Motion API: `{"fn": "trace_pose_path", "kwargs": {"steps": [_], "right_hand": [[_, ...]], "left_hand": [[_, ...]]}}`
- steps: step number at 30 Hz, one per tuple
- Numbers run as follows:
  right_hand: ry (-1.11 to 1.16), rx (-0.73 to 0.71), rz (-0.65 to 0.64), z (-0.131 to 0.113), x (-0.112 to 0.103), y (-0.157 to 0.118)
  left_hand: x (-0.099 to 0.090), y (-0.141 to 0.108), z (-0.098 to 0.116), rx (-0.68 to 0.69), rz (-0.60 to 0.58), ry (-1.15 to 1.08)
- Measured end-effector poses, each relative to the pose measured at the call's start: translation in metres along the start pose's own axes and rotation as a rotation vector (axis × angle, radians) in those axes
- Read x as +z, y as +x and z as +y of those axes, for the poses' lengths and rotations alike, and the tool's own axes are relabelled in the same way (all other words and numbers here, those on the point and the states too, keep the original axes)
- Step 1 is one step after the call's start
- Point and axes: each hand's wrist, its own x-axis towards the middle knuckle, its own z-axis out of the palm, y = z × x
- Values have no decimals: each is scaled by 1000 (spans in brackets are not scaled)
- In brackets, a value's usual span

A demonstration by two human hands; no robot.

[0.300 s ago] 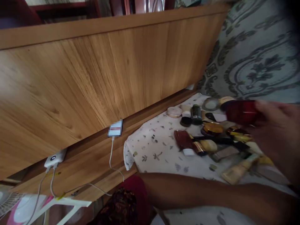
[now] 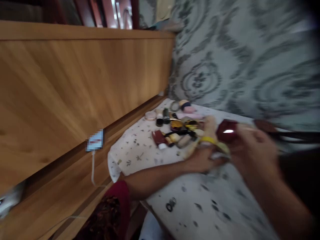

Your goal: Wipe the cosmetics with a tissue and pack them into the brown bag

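Observation:
My right hand is closed round a dark red, glossy container, held above the right part of the cosmetics. My left hand is low over the patterned white cloth, beside a pale item with a yellow band and a yellowish-green strip-like thing. Its fingers are blurred and partly hidden, so I cannot make out a grip. Left of my hands lie a dark red bottle with a white cap, a gold-lidded jar and several small tubes and bottles.
A wooden panel rises along the left, with a ledge at its foot. A device on a white cable leans against it. The patterned wall stands behind the cloth. A brown round object lies at the right.
The view has swung right, bringing more wall into sight. My left hand now shows among the cosmetics near my right hand. The red container stays in my right hand.

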Motion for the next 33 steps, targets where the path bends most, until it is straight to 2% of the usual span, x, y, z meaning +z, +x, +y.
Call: {"fn": "trace_pose_path", "kwargs": {"steps": [2, 6, 9, 12, 15, 17, 19, 21, 23, 26, 33], "right_hand": [[-9, 49, 58, -6, -18, -26], [-140, 99, -39, 1, -58, -60], [-238, 123, -112, 11, -85, -73], [-264, 118, -165, 19, -96, -79], [-292, 63, -242, 26, -96, -81], [-314, 20, -265, 30, -96, -81], [-329, -3, -245, 33, -96, -80], [-337, -6, -213, 34, -98, -79], [-328, -12, -214, 34, -99, -79], [-307, -34, -259, 32, -100, -78], [-351, 5, -284, 31, -101, -76]], "left_hand": [[2, -5, 3, -5, 113, -106], [4, -11, 2, -101, 289, -132], [-1, -13, 3, -107, 344, -133], [-5, -18, 11, -32, 400, -86], [-4, -24, 22, 99, 438, 7], [-3, -28, 29, 196, 416, 74], [0, -32, 34, 310, 339, 143], [4, -36, 36, 416, 208, 211], [9, -38, 36, 467, 59, 263], [15, -37, 30, 408, -55, 287], [12, -26, 12, 194, 0, 53]]}}
